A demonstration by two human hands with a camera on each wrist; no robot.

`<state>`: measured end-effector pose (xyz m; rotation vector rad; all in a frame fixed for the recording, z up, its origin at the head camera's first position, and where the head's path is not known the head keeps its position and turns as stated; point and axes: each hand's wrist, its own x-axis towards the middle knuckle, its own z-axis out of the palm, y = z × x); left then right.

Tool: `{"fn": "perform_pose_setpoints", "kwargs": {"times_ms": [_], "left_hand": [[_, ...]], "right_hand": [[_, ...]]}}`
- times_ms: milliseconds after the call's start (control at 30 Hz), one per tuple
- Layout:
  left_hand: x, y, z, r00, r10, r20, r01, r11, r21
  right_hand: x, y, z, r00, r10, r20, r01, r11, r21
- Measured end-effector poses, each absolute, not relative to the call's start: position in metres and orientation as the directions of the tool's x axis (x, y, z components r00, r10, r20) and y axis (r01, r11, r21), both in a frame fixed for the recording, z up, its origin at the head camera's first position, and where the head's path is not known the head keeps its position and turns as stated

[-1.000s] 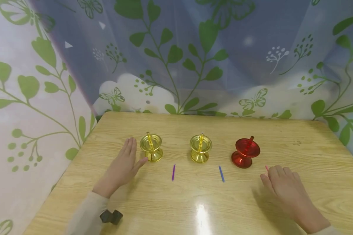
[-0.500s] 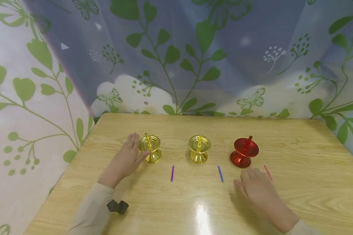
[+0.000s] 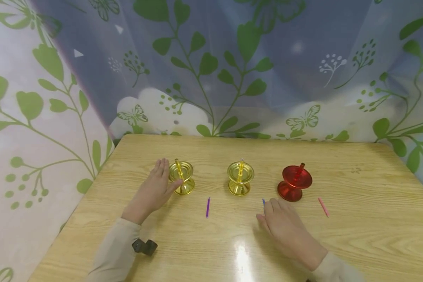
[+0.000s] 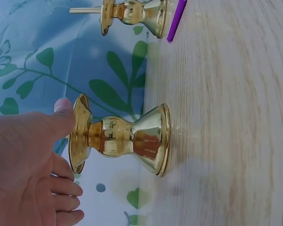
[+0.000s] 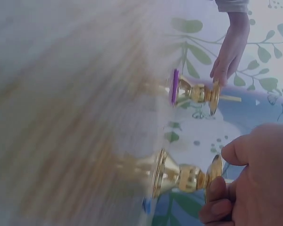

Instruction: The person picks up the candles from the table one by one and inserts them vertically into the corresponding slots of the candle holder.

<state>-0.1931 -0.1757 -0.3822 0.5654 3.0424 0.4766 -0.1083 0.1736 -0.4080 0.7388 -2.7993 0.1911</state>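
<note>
- My left hand [image 3: 153, 192] lies beside the left gold holder [image 3: 185, 188], fingers straight, thumb apart from them and at its dish rim; nothing gripped.
- My right hand [image 3: 282, 219] is over the blue candle [image 3: 263, 201], partly hiding it; fingers loosely bent, gap to the thumb, nothing seen in the grip. Can't tell if I touch the candle.
- Left gold holder stands upright on the table [image 3: 197, 250]: shiny, metallic-looking, round dish, bulbous stem, flared foot, thin stick [image 3: 179, 170] rising from the dish.
- Middle gold holder [image 3: 239, 188], same shape, upright.
- Red holder [image 3: 290, 192], glossy, similar dish and flared foot, just beyond my right hand.
- Purple candle [image 3: 208, 207] and pink candle [image 3: 323, 207]: thin, lying flat.
- Table: pale wood grain, glossy, glare patch.
- Backdrop [image 3: 296, 90]: creased, leaf and butterfly print.
</note>
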Motion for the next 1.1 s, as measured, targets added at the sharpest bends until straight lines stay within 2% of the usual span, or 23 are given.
{"fn": "perform_pose_setpoints", "kwargs": {"times_ms": [333,800,1100], "left_hand": [[-0.194,-0.177,-0.383,-0.932,0.362,0.021,0.354,0.896,0.266],[-0.196,-0.174,-0.387,-0.925,0.377,0.039,0.375,0.897,0.236],[-0.196,-0.174,-0.388,-0.928,0.372,0.041,0.37,0.897,0.243]], "right_hand": [[-0.117,0.139,-0.407,-0.874,-0.463,0.145,-0.479,0.872,-0.105],[-0.122,0.116,-0.407,-0.865,-0.476,0.158,-0.499,0.849,-0.173],[-0.129,0.102,-0.408,-0.878,-0.464,0.12,-0.479,0.849,-0.222]]}}
